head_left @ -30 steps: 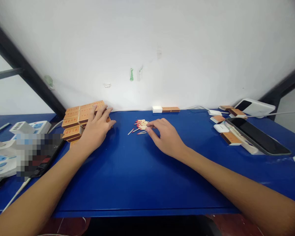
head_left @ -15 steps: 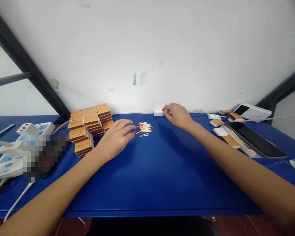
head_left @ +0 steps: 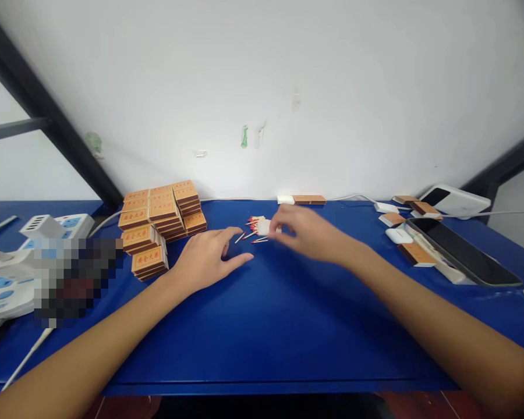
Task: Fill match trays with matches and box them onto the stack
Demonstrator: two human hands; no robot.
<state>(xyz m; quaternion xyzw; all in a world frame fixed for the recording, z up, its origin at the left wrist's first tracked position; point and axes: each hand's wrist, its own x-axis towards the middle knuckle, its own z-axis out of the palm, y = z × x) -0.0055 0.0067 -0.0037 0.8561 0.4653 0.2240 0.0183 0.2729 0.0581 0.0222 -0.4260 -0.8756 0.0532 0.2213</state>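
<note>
A small pile of red-tipped matches lies on the blue table. My right hand, blurred by motion, pinches a small white matchbox tray just right of the pile. Just left of the matches my left hand rests on the table, thumb and fingers apart, holding nothing. A stack of orange matchboxes stands to the left of that hand.
A white tray and orange sleeve lie by the wall. More box parts, a white earbud case and a phone sit at the right. Power strips and cables occupy the left.
My right hand went from the matches to the wall and came back with a white tray. My left hand left the matchbox stack and moved right beside the matches.
</note>
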